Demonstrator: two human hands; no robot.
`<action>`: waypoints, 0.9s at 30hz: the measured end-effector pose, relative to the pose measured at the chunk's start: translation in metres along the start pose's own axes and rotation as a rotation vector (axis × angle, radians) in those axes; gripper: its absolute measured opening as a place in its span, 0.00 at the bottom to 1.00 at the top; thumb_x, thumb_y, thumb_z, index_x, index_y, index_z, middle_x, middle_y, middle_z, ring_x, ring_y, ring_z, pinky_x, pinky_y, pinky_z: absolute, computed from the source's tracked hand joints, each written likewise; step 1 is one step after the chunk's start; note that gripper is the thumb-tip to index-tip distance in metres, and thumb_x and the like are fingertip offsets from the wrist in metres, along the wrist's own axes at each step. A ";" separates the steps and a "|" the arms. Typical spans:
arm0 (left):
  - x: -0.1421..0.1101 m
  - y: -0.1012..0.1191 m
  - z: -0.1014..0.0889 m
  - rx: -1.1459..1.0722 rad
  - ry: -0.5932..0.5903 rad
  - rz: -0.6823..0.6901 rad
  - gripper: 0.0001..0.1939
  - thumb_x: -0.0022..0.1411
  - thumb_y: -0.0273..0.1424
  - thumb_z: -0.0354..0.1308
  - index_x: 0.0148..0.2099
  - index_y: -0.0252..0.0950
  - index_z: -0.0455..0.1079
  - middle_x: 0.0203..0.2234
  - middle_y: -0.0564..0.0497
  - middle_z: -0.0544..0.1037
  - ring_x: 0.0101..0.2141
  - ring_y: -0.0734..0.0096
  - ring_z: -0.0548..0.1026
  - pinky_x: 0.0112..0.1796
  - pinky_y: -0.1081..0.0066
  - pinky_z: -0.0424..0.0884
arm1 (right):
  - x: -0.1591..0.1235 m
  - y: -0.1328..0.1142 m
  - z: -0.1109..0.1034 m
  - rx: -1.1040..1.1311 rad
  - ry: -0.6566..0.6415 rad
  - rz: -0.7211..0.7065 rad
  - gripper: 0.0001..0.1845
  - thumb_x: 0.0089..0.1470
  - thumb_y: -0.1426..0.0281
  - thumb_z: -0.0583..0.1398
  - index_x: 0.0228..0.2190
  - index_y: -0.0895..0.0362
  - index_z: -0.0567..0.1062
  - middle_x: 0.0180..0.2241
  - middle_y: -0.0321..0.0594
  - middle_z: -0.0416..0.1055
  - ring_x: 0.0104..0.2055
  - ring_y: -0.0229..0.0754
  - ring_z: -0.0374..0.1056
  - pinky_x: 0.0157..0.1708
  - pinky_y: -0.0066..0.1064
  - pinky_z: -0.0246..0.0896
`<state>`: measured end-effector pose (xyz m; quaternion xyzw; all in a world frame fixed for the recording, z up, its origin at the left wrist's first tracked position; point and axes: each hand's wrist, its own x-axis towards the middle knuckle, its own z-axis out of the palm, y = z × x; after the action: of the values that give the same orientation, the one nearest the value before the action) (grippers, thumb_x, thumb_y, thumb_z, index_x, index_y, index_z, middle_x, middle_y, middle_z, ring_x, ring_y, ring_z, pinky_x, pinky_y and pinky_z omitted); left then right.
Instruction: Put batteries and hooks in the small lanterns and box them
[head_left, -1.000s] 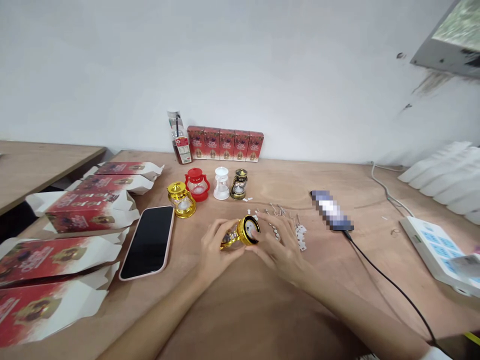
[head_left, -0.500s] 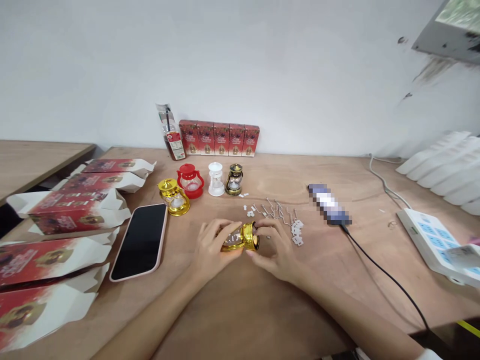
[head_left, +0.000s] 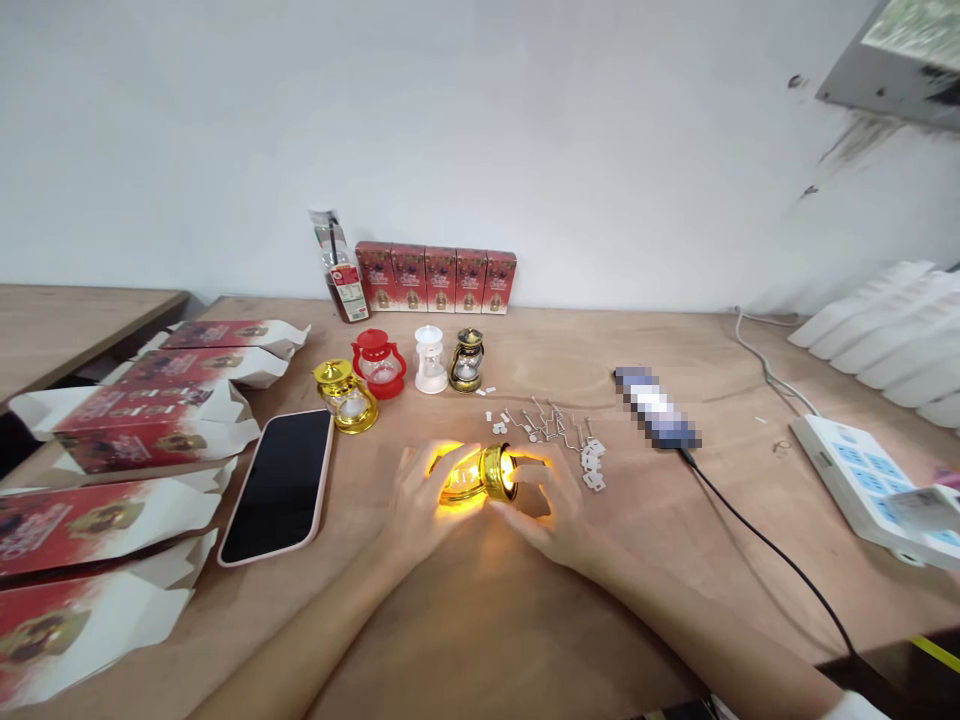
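Note:
A small gold lantern (head_left: 495,474) lies on its side between my hands, glowing bright yellow-orange. My left hand (head_left: 421,500) is closed around its clear body. At the base end, the curled fingers and thumb of my right hand (head_left: 551,510) grip the rim, with a fingertip against the lit underside. Beyond them stand a gold lantern (head_left: 346,398), a red lantern (head_left: 379,366), a white lantern (head_left: 430,362) and a bronze lantern (head_left: 467,362). Bent wire pieces (head_left: 553,418) and small white plastic tabs (head_left: 592,466) lie just past my right hand.
On the left are opened red boxes (head_left: 142,425) and a black-screened phone (head_left: 279,488). A bottle (head_left: 346,280) and several closed red boxes (head_left: 439,279) line the wall. To the right lie a pixelated device (head_left: 654,408) on a black cable, a power strip (head_left: 862,470) and stacked white pieces (head_left: 892,335).
The lantern in my hands has lit up, throwing yellow-orange light on my fingers and the table. Both hands keep nearly the same hold.

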<state>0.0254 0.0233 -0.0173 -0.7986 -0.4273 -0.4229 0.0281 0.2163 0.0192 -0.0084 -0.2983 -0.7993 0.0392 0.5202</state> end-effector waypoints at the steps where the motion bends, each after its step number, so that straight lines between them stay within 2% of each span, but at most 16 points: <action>1: 0.000 0.000 0.000 -0.001 0.002 -0.003 0.21 0.58 0.33 0.60 0.54 0.41 0.65 0.39 0.49 0.74 0.38 0.65 0.73 0.39 0.67 0.66 | -0.001 0.000 0.000 -0.005 -0.001 0.003 0.15 0.52 0.72 0.62 0.41 0.54 0.66 0.43 0.46 0.68 0.44 0.45 0.67 0.41 0.38 0.67; 7: -0.002 0.000 0.001 -0.031 0.037 0.032 0.21 0.59 0.34 0.60 0.54 0.40 0.63 0.39 0.48 0.74 0.38 0.65 0.74 0.39 0.68 0.68 | 0.000 -0.004 -0.002 0.000 0.019 0.000 0.16 0.55 0.71 0.61 0.45 0.54 0.66 0.44 0.46 0.69 0.44 0.45 0.67 0.43 0.39 0.66; 14: -0.001 0.001 0.001 0.060 0.117 0.057 0.19 0.57 0.32 0.60 0.51 0.40 0.65 0.37 0.48 0.77 0.35 0.64 0.76 0.36 0.68 0.65 | 0.002 -0.005 -0.007 -0.090 -0.132 0.021 0.23 0.59 0.69 0.56 0.56 0.52 0.62 0.48 0.47 0.67 0.49 0.46 0.65 0.48 0.40 0.64; 19: -0.001 0.005 0.001 0.023 0.040 -0.039 0.21 0.56 0.33 0.62 0.51 0.40 0.64 0.40 0.49 0.77 0.36 0.65 0.76 0.37 0.68 0.63 | 0.007 -0.005 -0.008 -0.001 -0.040 -0.030 0.17 0.58 0.69 0.56 0.50 0.51 0.66 0.45 0.45 0.69 0.45 0.45 0.68 0.43 0.39 0.66; 23: -0.003 0.005 0.001 -0.013 0.019 -0.047 0.23 0.54 0.33 0.63 0.52 0.40 0.65 0.41 0.49 0.76 0.38 0.64 0.76 0.39 0.67 0.64 | 0.008 -0.005 -0.008 -0.025 -0.023 -0.079 0.10 0.58 0.71 0.55 0.42 0.52 0.70 0.43 0.44 0.69 0.42 0.44 0.68 0.39 0.38 0.67; 27: -0.004 0.004 0.003 -0.058 0.050 -0.021 0.23 0.55 0.31 0.61 0.53 0.39 0.64 0.41 0.48 0.76 0.38 0.65 0.75 0.39 0.68 0.68 | 0.002 -0.004 -0.006 -0.003 -0.033 -0.059 0.13 0.59 0.72 0.53 0.45 0.53 0.70 0.44 0.45 0.67 0.45 0.45 0.67 0.42 0.39 0.66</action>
<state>0.0287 0.0192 -0.0206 -0.7838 -0.4222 -0.4553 0.0111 0.2191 0.0152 -0.0024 -0.2747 -0.8162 0.0277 0.5076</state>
